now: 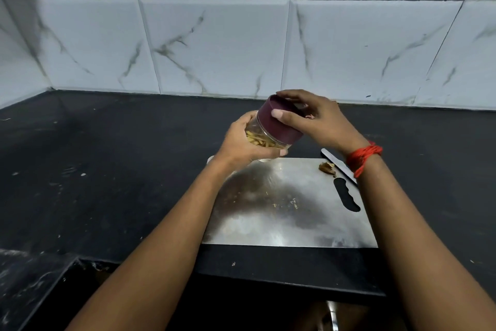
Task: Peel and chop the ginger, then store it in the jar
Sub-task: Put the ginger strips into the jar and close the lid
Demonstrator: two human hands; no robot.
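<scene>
Cradling tilted jar [264, 130], chopped ginger [70, 142] inside, in curled left hand [241, 144]; clamping lid [279, 129] between thumb and fingers of right hand [315, 120]; hovering above board's [281, 223] 12 o'clock edge, knife [333, 160] at 2 o'clock.

Maroon lid [279, 126], blk counter [107, 169]

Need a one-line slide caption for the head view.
Left hand holds the tilted jar of chopped ginger; right hand grips its maroon lid above the steel board.
</scene>
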